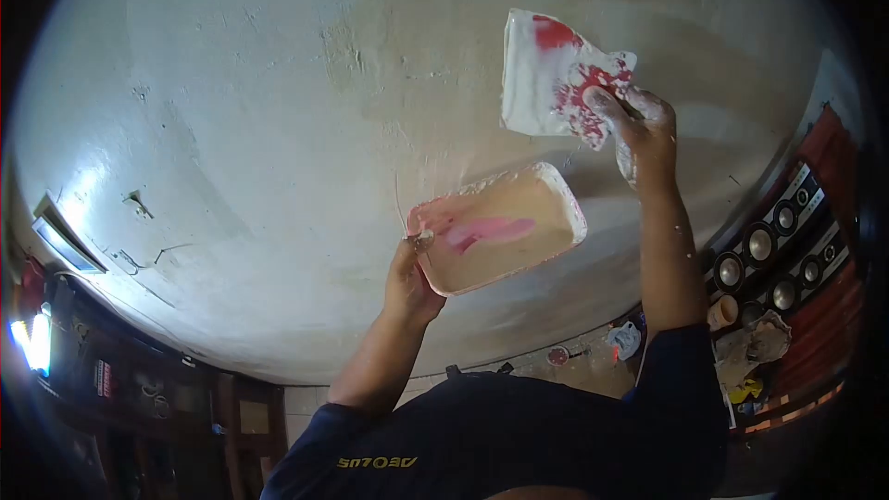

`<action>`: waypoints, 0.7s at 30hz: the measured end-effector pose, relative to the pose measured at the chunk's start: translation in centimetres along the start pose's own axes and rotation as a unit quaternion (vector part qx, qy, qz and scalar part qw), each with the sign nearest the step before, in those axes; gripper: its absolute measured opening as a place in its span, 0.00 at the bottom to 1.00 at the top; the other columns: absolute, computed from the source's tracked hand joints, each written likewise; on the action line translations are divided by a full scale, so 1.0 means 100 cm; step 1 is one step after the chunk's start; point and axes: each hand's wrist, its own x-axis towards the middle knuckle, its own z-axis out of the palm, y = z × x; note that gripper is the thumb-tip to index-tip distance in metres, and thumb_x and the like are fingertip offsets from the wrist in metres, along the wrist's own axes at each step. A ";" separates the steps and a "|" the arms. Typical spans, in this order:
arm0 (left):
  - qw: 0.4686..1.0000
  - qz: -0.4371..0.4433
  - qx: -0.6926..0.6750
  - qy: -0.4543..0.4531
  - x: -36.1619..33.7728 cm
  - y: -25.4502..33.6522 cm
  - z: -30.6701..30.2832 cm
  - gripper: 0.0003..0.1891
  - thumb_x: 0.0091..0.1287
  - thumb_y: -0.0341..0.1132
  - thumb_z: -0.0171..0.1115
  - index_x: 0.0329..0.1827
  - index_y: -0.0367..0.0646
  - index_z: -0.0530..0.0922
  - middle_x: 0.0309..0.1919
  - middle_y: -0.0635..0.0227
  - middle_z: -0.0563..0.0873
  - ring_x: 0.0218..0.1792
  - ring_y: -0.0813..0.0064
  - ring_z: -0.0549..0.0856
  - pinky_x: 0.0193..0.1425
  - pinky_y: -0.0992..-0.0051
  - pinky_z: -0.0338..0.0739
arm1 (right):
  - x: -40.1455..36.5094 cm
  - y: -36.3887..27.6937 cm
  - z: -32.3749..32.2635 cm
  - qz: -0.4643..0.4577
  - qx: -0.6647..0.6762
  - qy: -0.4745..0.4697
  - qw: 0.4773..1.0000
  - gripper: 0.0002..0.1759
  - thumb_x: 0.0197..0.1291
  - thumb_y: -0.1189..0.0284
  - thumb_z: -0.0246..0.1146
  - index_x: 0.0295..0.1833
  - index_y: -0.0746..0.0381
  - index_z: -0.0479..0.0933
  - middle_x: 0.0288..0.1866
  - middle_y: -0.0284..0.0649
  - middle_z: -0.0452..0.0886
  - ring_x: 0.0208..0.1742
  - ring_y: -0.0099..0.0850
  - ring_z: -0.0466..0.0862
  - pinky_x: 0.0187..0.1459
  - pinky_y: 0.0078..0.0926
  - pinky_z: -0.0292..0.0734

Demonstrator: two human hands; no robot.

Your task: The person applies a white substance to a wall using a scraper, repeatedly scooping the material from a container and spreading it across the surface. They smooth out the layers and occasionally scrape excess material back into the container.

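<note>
My right hand [639,120] is closed round a wide, flat spreader [546,74], red and smeared with white paste, held up in front of the wall. Lower and to the left, my left hand [412,282] grips the left end of a shallow rectangular tray [572,199], its thumb over the rim. Beige paste with a pink streak [491,231] lies in the tray, and white paste coats its right rim. A gap separates spreader and tray. White residue covers the fingers of my right hand.
A pale, patchy wall [278,130] fills most of the view. Speakers [759,245] stand at the right, beside a red curtain [833,148]. Dark wooden furniture [185,407] and a bright light [39,343] are at lower left. A plastic bag [625,340] lies on the floor.
</note>
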 end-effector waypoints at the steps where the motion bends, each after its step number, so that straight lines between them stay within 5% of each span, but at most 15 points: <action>1: 1.000 0.001 -0.004 0.006 0.000 -0.002 -0.003 0.29 0.61 0.44 0.50 0.64 0.40 0.63 0.59 0.58 0.72 0.60 0.58 0.70 0.64 0.60 0.64 | 0.005 0.002 0.010 0.011 0.019 0.011 1.000 0.09 0.53 0.78 0.66 0.40 0.71 0.78 0.36 0.38 0.82 0.37 0.20 0.79 0.39 0.18 0.74; 6: 0.999 -0.008 -0.020 0.026 -0.009 -0.003 -0.001 0.29 0.60 0.43 0.50 0.63 0.40 0.63 0.58 0.58 0.72 0.59 0.57 0.71 0.63 0.59 0.65 | 0.031 0.009 0.050 0.011 0.092 -0.026 0.995 0.13 0.52 0.73 0.68 0.40 0.70 0.79 0.34 0.37 0.83 0.34 0.18 0.79 0.37 0.17 0.74; 9: 0.998 -0.014 -0.064 -0.008 -0.010 -0.004 -0.001 0.27 0.59 0.37 0.49 0.63 0.40 0.62 0.58 0.58 0.72 0.59 0.59 0.72 0.64 0.59 0.65 | 0.050 0.022 0.046 -0.021 -0.035 -0.016 0.999 0.14 0.51 0.71 0.69 0.39 0.69 0.79 0.32 0.36 0.83 0.32 0.18 0.79 0.36 0.18 0.74; 11: 0.998 -0.022 -0.055 0.002 -0.009 -0.007 -0.008 0.27 0.60 0.37 0.49 0.63 0.40 0.62 0.58 0.57 0.72 0.59 0.59 0.72 0.64 0.59 0.65 | 0.058 0.033 0.023 -0.101 -0.148 0.071 0.981 0.14 0.52 0.68 0.68 0.39 0.68 0.80 0.32 0.36 0.83 0.32 0.20 0.79 0.35 0.19 0.74; 14: 0.999 -0.028 -0.036 0.016 -0.015 -0.007 -0.010 0.28 0.59 0.40 0.50 0.63 0.40 0.63 0.58 0.57 0.72 0.59 0.57 0.72 0.64 0.59 0.65 | 0.043 0.046 -0.051 0.025 0.058 0.132 0.989 0.18 0.54 0.77 0.63 0.50 0.74 0.74 0.43 0.43 0.81 0.45 0.28 0.80 0.49 0.22 0.75; 18: 0.999 -0.029 0.007 0.025 -0.016 -0.009 -0.015 0.30 0.59 0.44 0.52 0.63 0.40 0.63 0.58 0.57 0.72 0.59 0.56 0.71 0.64 0.58 0.64 | 0.014 0.024 -0.071 0.000 0.062 0.219 0.974 0.20 0.52 0.77 0.65 0.51 0.74 0.73 0.44 0.43 0.81 0.43 0.28 0.81 0.46 0.21 0.76; 21: 0.998 -0.054 0.006 0.025 -0.016 -0.013 -0.027 0.30 0.59 0.45 0.52 0.64 0.39 0.63 0.59 0.57 0.71 0.60 0.57 0.70 0.65 0.58 0.63 | 0.021 0.019 -0.013 -0.027 0.064 0.111 0.991 0.16 0.53 0.76 0.65 0.47 0.72 0.75 0.43 0.42 0.81 0.39 0.24 0.80 0.43 0.19 0.75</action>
